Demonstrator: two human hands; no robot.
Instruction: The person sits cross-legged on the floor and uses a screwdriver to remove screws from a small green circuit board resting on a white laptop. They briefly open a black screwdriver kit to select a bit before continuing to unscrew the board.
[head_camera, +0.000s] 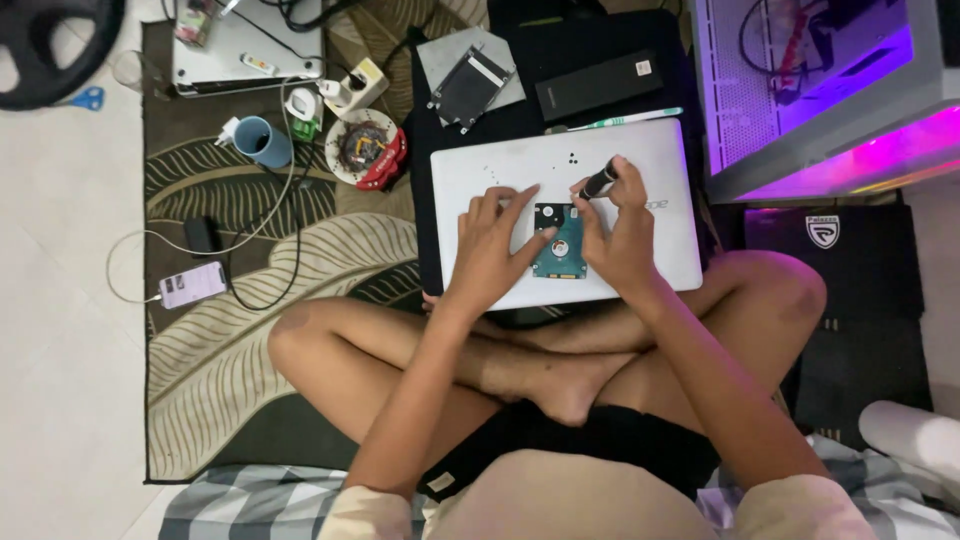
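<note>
A small hard drive with a teal circuit board lies on a closed white laptop resting on my crossed legs. My left hand presses on the drive's left edge with spread fingers. My right hand grips a black screwdriver, its tip pointing down at the drive's upper right corner. A few tiny dark screws lie on the laptop lid above the drive.
A drive caddy and a black slim box lie on a dark cloth beyond the laptop. Left on the leaf-patterned rug are a blue mug, a round dish with parts, a phone on a cable, and a silver laptop. A purple-lit computer case stands right.
</note>
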